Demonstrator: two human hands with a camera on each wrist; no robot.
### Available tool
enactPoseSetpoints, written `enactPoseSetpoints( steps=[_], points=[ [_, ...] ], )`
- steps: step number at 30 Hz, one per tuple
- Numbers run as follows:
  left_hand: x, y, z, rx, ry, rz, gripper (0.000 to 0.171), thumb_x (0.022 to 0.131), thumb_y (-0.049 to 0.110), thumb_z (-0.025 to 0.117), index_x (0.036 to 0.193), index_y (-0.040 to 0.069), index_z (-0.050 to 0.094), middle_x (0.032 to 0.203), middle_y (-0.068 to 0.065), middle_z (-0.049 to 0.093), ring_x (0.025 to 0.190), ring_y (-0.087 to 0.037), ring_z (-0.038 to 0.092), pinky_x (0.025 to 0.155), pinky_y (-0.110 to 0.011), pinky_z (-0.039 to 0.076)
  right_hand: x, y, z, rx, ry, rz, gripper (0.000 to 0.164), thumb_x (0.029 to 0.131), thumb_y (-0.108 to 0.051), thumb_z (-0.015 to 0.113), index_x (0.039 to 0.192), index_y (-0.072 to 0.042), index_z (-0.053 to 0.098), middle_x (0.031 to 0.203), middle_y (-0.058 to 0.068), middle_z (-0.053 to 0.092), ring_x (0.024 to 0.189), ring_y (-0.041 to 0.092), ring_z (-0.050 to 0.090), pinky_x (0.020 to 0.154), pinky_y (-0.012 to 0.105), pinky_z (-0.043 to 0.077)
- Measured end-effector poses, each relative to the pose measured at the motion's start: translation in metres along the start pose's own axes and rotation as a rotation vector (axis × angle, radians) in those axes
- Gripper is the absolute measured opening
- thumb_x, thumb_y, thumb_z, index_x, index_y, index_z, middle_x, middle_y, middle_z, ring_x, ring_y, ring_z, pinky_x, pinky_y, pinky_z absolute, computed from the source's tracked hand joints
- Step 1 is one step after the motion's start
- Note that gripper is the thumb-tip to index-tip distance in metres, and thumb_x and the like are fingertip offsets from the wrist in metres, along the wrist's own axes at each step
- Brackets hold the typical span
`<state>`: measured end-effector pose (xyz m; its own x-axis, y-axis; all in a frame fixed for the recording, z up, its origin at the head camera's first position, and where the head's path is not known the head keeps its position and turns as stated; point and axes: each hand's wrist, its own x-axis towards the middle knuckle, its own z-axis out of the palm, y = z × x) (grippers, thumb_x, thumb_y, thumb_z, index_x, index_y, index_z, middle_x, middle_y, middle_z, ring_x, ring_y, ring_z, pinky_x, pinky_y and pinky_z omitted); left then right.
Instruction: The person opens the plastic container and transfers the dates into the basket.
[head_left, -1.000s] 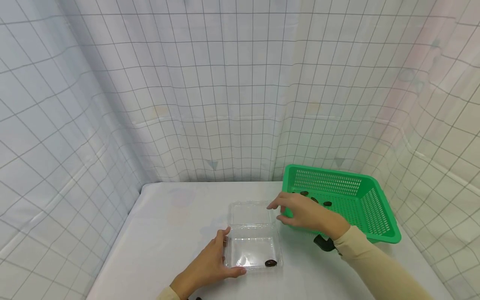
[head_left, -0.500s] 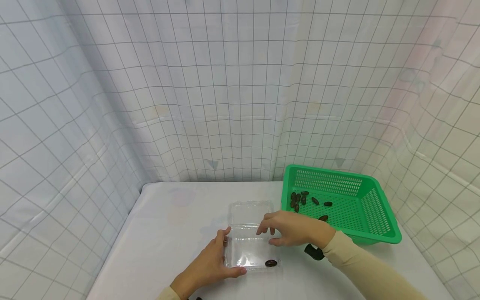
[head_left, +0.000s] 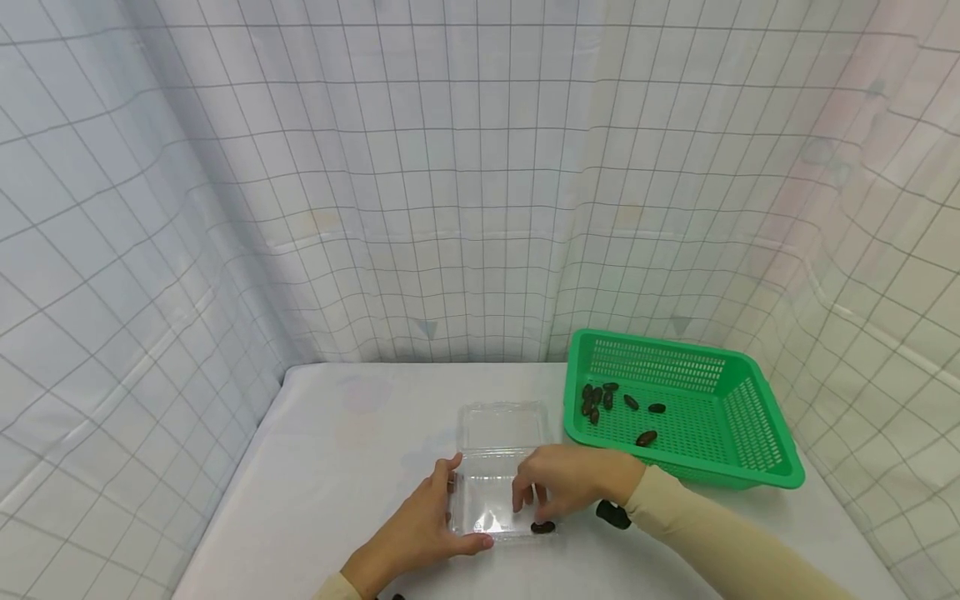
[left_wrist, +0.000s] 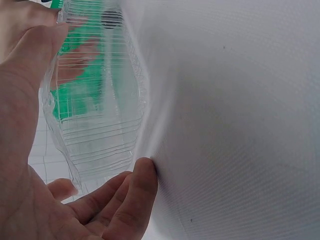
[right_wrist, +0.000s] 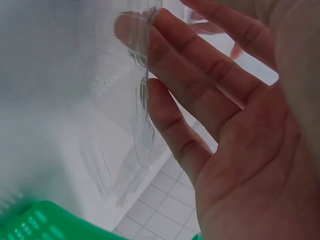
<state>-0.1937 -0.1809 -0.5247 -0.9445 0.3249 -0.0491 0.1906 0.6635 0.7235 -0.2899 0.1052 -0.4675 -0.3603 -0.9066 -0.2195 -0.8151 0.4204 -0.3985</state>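
A clear plastic clamshell box (head_left: pixel 495 500) lies with its lid (head_left: pixel 502 427) folded back on the white table. My left hand (head_left: pixel 420 521) grips its left side, thumb at the front edge and fingers along the side. One dark brown date (head_left: pixel 543 527) lies in the box's front right corner. Directly over that corner is my right hand (head_left: pixel 573 483), fingers pointing down and spread, the thumb tip at the date. In the right wrist view, loosely extended fingers (right_wrist: pixel 192 85) reach over the box's clear wall; the thumb tip is hidden there.
A green slotted basket (head_left: pixel 750 367) with several dates (head_left: pixel 597 397) stands to the right. Another dark piece (head_left: pixel 397 597) shows at the bottom edge beside the left wrist. Grid-patterned white curtains (head_left: pixel 480 208) surround the table (head_left: pixel 337 442).
My right hand has moved from beside the basket's left edge down and left into the box, reaching the date. The left hand and the box have stayed put.
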Motion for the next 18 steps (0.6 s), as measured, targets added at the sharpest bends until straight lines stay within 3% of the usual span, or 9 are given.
enactPoseSetpoints(
  steps=[12, 18],
  points=[
    [0.001, -0.001, 0.001, -0.023, 0.008, 0.002, 0.125, 0.084, 0.057, 0.104, 0.171, 0.002, 0.034, 0.159, -0.022, 0.065, 0.115, -0.022, 0.072, 0.092, -0.033, 0.064, 0.011, 0.003, 0.016, 0.033, -0.089, -0.04, 0.023, 0.094, -0.004, 0.091, 0.109, -0.021, 0.09, 0.088, -0.018, 0.077, 0.079, -0.012, 0.061, 0.076, 0.007, 0.053],
    [0.001, -0.001, 0.001, -0.037, 0.004, 0.0, 0.123, 0.084, 0.056, 0.104, 0.171, 0.003, 0.034, 0.161, -0.022, 0.063, 0.121, -0.025, 0.072, 0.093, -0.034, 0.065, 0.012, -0.002, 0.015, 0.013, -0.101, -0.004, 0.017, 0.095, -0.005, 0.092, 0.104, -0.02, 0.091, 0.083, -0.021, 0.073, 0.076, -0.012, 0.059, 0.073, 0.006, 0.051]
  ],
)
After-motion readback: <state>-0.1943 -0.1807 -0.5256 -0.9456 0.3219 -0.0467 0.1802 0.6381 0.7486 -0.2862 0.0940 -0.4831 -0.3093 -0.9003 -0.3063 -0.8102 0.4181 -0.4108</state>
